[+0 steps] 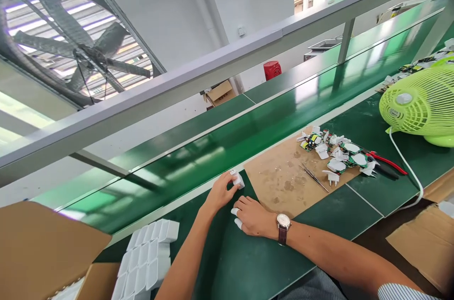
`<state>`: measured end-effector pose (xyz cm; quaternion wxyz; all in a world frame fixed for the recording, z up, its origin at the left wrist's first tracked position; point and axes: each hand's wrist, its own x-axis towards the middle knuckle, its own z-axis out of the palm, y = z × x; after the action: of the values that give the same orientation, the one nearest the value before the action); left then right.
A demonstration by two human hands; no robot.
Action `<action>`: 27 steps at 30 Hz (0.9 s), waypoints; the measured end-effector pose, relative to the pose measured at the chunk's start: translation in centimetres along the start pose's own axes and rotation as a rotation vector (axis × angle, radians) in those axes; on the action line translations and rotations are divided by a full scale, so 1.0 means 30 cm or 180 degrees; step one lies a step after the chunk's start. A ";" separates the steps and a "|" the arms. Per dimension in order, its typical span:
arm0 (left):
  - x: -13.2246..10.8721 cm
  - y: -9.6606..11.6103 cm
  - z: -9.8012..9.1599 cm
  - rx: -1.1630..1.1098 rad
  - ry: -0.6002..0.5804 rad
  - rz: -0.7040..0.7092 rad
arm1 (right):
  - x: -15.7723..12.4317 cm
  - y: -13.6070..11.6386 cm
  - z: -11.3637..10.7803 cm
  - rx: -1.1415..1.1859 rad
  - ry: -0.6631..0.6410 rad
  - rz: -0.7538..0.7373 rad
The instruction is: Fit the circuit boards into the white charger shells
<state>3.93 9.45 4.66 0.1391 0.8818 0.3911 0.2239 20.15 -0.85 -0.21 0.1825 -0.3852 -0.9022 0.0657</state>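
Observation:
My left hand is closed on a small white plastic housing, gripping it near the belt-side edge of the green bench. The fingers hide part of the housing. Just below, my right hand hovers over or rests on the bench with fingers loosely bent and a little apart; nothing shows between them. White covers sit on two of its fingertips. To the right lies a brown cardboard sheet bearing tweezers and a heap of green circuit boards with white plastic parts.
White plastic housings stand in rows at lower left, beside an open carton. Red-handled pliers lie right of the boards. A lime-green fan with a white cord stands farther right. A green conveyor belt runs behind.

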 end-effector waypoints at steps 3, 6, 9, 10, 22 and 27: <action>0.011 -0.004 0.012 0.0021 -0.0062 0.0019 | -0.001 -0.001 -0.005 -0.0030 -0.0038 -0.0061; 0.007 -0.018 0.015 0.0048 -0.0106 0.0025 | 0.000 -0.001 -0.005 -0.0023 -0.0028 -0.0102; 0.005 -0.033 0.026 0.0039 -0.0122 0.0021 | 0.000 -0.001 0.003 -0.0016 0.0007 -0.0109; 0.006 -0.038 0.033 0.0029 -0.0110 0.0012 | -0.001 -0.001 0.007 -0.0017 0.0016 -0.0110; -0.008 -0.007 0.094 -0.0094 0.0260 -0.0174 | -0.003 0.019 0.002 0.0209 0.0000 -0.0073; -0.176 0.013 -0.035 0.0375 0.0351 -0.0307 | -0.012 0.033 0.025 0.0176 -0.0013 -0.0119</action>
<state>0.52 5.30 4.22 0.0758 0.8549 0.4527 0.2418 20.77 -0.40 -1.26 0.1925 -0.3629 -0.9075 0.0879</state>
